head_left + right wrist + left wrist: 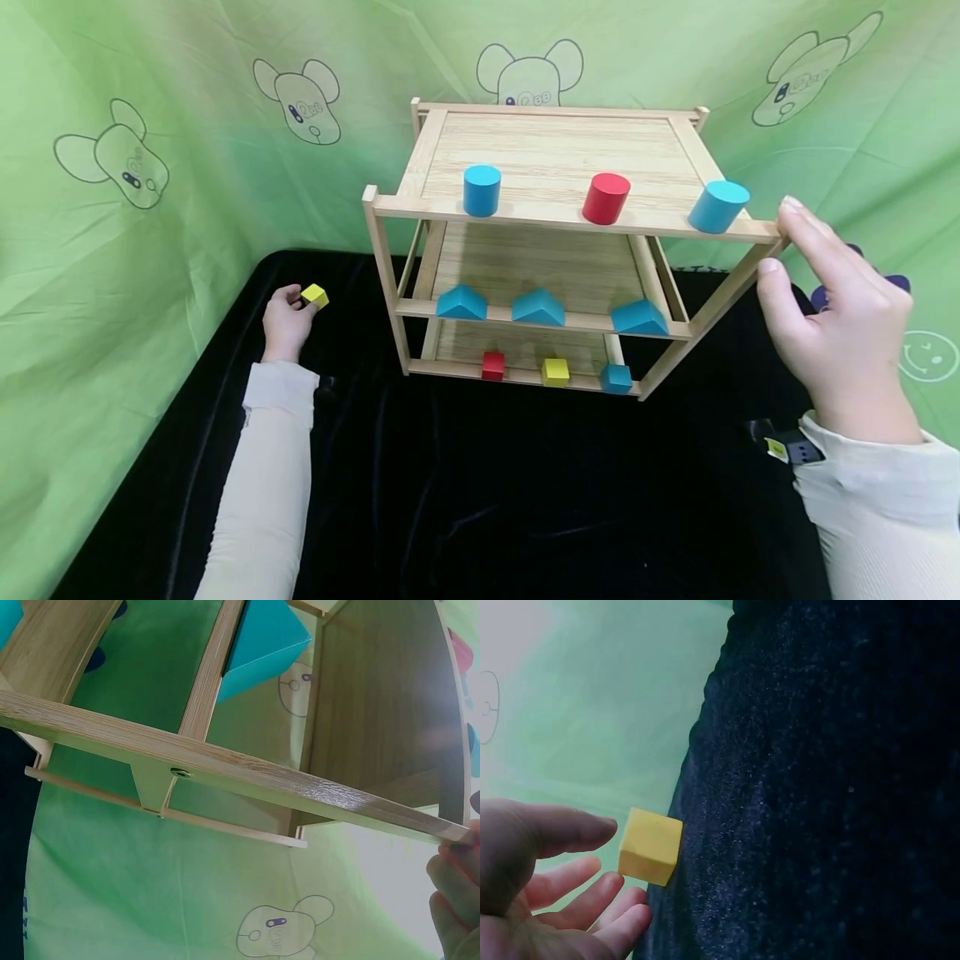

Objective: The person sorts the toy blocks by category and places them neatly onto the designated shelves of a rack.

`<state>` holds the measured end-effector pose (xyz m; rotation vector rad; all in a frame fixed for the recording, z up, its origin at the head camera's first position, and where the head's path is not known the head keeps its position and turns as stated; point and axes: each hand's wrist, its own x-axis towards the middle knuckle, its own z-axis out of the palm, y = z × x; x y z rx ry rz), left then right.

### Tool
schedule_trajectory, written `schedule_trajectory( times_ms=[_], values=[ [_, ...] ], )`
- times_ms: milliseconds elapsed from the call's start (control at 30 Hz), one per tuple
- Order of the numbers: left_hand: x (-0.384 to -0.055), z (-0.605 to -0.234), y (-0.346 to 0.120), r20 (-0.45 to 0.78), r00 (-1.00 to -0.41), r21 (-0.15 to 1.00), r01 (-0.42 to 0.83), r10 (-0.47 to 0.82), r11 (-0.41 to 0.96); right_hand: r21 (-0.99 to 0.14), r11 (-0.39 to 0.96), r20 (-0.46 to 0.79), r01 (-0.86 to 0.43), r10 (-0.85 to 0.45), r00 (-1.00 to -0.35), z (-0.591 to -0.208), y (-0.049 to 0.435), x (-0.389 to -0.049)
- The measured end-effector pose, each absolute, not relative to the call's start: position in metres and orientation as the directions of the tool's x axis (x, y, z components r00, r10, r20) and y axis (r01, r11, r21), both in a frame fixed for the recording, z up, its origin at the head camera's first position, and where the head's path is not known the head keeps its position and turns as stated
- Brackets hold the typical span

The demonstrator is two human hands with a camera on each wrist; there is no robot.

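A yellow cube (314, 296) lies tilted at the left, by the fingertips of my left hand (287, 325). In the left wrist view, a gap parts the thumb from the fingers, and the cube (651, 846) sits just beyond their tips. My right hand (843, 325) holds the front right top corner of a wooden three-tier shelf (555, 150), thumb below and fingers above. The right wrist view shows its curled fingers (454, 889) at the post's end; the thumb is mostly hidden there.
Blue cylinders (482, 191) and a red cylinder (606, 198) stand on the top tier. Blue triangular blocks (538, 307) line the middle tier. A red cube (492, 366), yellow cube (555, 372) and blue cube (617, 379) sit below. Black cloth (480, 500) meets green curtain (187, 167).
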<state>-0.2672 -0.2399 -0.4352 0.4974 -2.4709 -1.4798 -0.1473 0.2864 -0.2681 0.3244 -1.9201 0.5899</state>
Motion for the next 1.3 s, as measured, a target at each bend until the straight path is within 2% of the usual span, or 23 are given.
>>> schedule_trajectory(
  times_ms=[333, 833, 1300],
  values=[
    [-0.276, -0.439, -0.24, -0.073, -0.912, 0.933, -0.205, -0.403, 0.295, -0.246, 0.843, 0.907, -0.479, 0.025, -0.421, -0.267, 0.287, -0.146],
    [-0.278, -0.444, -0.24, -0.02, -0.903, 0.899, -0.204, -0.43, 0.387, -0.248, 0.84, 0.903, -0.483, 0.02, -0.429, -0.266, 0.288, -0.145],
    [-0.271, -0.447, -0.242, 0.007, -0.901, 0.917, -0.167, -0.433, 0.363, -0.25, 0.842, 0.899, -0.478, 0.018, -0.437, -0.266, 0.289, -0.145]
  ],
)
